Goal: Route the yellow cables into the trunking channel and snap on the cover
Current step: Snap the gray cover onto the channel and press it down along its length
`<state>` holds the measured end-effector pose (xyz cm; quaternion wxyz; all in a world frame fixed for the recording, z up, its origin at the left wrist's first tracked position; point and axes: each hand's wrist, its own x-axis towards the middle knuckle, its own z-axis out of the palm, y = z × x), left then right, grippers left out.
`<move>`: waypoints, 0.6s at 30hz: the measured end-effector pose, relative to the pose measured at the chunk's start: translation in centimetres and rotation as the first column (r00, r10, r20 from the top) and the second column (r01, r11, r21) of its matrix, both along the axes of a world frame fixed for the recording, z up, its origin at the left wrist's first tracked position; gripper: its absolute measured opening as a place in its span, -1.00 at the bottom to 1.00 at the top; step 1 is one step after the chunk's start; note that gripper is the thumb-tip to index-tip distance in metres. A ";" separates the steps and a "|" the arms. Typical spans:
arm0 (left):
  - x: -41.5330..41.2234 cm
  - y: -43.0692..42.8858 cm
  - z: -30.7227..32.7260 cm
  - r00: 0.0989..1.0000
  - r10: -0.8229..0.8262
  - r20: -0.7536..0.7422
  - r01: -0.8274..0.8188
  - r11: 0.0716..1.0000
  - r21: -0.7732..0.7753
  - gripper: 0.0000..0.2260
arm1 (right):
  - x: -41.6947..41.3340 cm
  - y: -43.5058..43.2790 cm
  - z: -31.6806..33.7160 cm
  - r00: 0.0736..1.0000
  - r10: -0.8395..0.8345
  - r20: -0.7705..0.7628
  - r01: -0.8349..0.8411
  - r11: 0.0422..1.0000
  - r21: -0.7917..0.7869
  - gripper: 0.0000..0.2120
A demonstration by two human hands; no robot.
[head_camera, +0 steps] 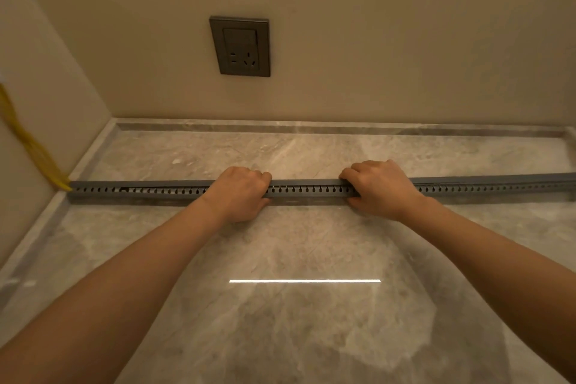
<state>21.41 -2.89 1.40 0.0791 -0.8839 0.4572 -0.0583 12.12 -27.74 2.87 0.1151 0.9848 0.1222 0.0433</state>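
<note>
The person is kneeling over a grey trunking (305, 192) that is lying across the marble floor (296, 321), running from the left wall out past the right edge of view; the cover (174, 183) is sitting along its top, and the yellow cables (29, 142) are coming down the left wall and entering the channel at its left end, so the routing looks done and the snapping-on looks to be the step in hand; the left hand (241, 192) is wrapping the trunking near its middle, fingers curled over the far edge and thumb on the near side, its grip closed on the trunking; the right hand (378, 188) is doing the same just to the right, grip closed on it too; between them the slotted side wall is showing cleanly; to the left, near one slot, the cover line is looking slightly uneven, so I judge it may not be fully seated there, though it is too small to be sure; doing this well likely means pressing straight down with both palms while squeezing the lips, then working outward toward each end in short steps, and checking that no cable is pinching under the lip by the left wall; the socket (240, 47) on the back wall is playing no part.
</note>
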 end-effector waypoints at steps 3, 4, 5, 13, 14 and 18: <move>0.0 0.0 0.1 1.000 0.002 -0.002 -0.001 1.000 0.008 -0.71 | 0.1 -0.1 0.1 1.000 0.012 -0.009 -0.012 1.000 0.000 -0.73; 0.0 0.0 0.1 1.000 0.001 -0.005 -0.001 1.000 0.013 -0.71 | 0.2 -0.1 0.1 1.000 0.015 -0.012 -0.015 1.000 0.003 -0.73; 0.1 -0.1 0.1 1.000 0.003 -0.008 -0.003 1.000 0.020 -0.71 | 0.3 -0.1 0.2 1.000 0.018 -0.015 -0.018 1.000 0.007 -0.74; -0.7 -0.9 0.4 0.998 0.056 0.042 -0.055 0.998 -0.030 -0.77 | 0.7 -0.3 0.4 0.999 0.038 -0.023 -0.036 0.998 0.052 -0.74; -0.9 -1.3 0.4 0.997 0.058 0.049 -0.056 0.998 -0.042 -0.77 | 0.7 -0.4 0.4 0.999 0.040 -0.022 -0.038 0.997 0.064 -0.75; -2.3 -4.0 0.5 0.997 0.060 -0.042 -0.065 0.989 -0.132 -0.77 | 0.7 -0.5 0.6 0.999 0.040 -0.018 -0.038 0.991 0.125 -0.78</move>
